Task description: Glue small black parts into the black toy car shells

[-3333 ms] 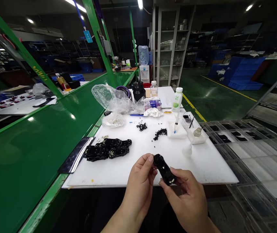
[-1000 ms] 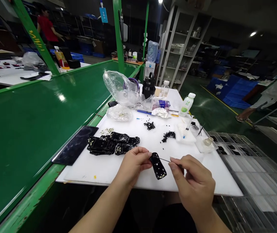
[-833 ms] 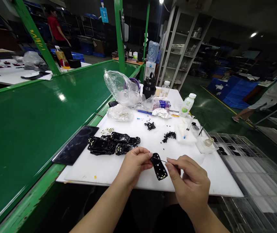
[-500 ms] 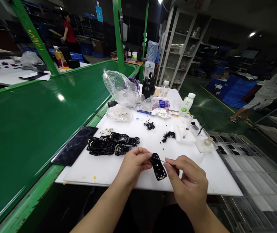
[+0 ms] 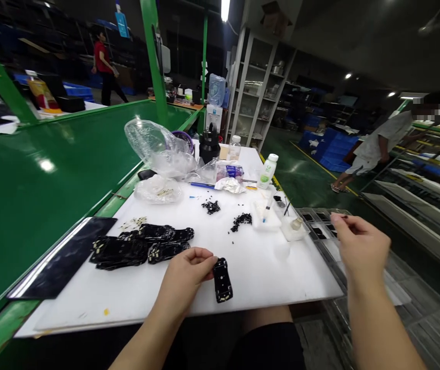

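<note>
My left hand (image 5: 191, 270) pinches the top edge of a black car-shaped plate (image 5: 223, 281) with small holes and pale tabs. The plate hangs near the front edge of the white work board (image 5: 266, 277). Off to the right, over the clear trays, my right hand (image 5: 362, 249) is raised with thumb and fingertips pressed together. Something small and dark shows at those fingertips, too little of it to name. A stack of similar black car-shaped pieces (image 5: 121, 251) lies left of my left hand. Small black parts form two piles (image 5: 242, 221) beyond the plate.
Clear partitioned trays (image 5: 381, 282) stand to the right, below the board. A clear box (image 5: 294, 228) holds a small jar; a syringe (image 5: 267, 209) is beside it. Bottles (image 5: 268, 171) and plastic bags (image 5: 158, 190) are at the back. A dark panel (image 5: 61, 259) lies left. A person (image 5: 383, 141) walks at right.
My right hand has left the plate, where it held a thin tool, and moved far right and up. My left hand still holds the plate. The view has turned right.
</note>
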Motion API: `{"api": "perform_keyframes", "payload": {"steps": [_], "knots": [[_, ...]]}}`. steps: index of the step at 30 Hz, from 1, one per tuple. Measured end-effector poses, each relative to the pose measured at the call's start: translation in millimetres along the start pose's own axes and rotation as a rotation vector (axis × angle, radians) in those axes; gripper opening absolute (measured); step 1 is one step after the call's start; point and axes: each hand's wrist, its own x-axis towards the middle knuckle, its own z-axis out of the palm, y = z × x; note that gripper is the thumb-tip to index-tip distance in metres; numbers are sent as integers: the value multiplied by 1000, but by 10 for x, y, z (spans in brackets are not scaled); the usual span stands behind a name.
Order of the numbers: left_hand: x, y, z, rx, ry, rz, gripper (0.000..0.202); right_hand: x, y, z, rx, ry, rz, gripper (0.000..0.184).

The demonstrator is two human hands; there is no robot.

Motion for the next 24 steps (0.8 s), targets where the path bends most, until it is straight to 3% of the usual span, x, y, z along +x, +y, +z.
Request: {"api": "perform_keyframes", "payload": {"steps": [6, 12, 16, 24], "knots": [[6, 14, 21, 370, 53, 125, 19, 103, 219, 190, -40, -25, 38, 37], [56, 98, -8, 499, 26, 107, 23, 144, 334, 387, -104, -310, 56, 37], [78, 119, -24, 551, 4, 107, 20, 144, 382, 445, -122, -421, 64, 35], [123, 105, -69, 450, -39, 28, 21, 164, 417, 379, -120, -433, 110, 33]]}}
